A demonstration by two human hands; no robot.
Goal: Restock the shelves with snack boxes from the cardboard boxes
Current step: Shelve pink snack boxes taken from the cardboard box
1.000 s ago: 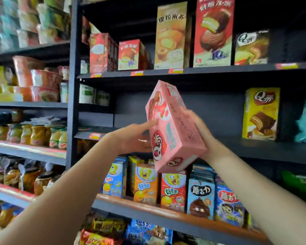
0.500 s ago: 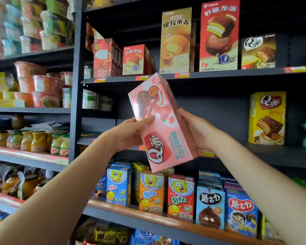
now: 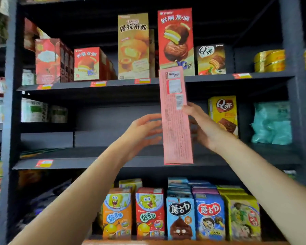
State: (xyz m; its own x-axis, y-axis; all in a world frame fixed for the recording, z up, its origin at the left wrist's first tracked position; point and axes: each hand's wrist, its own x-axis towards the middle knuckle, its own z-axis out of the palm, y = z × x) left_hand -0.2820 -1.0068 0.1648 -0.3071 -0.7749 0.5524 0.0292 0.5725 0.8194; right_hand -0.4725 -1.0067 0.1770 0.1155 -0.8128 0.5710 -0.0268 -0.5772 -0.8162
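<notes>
At frame centre, my right hand (image 3: 204, 129) grips the upright pink snack box (image 3: 176, 119); my left hand (image 3: 141, 132), fingers spread, holds nothing beside it.

Pink snack box (image 3: 176, 121) with red fine print; yellow box (image 3: 223, 114) at dark grey shelf's (image 3: 95, 162) right end.

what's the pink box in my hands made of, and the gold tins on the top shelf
Pink box: looks like thin printed cardboard, matte, with sharp folded edges and flat panels. Gold tins: probably metal, glossy, given bright highlights on their round walls, though blur leaves it open.
</notes>
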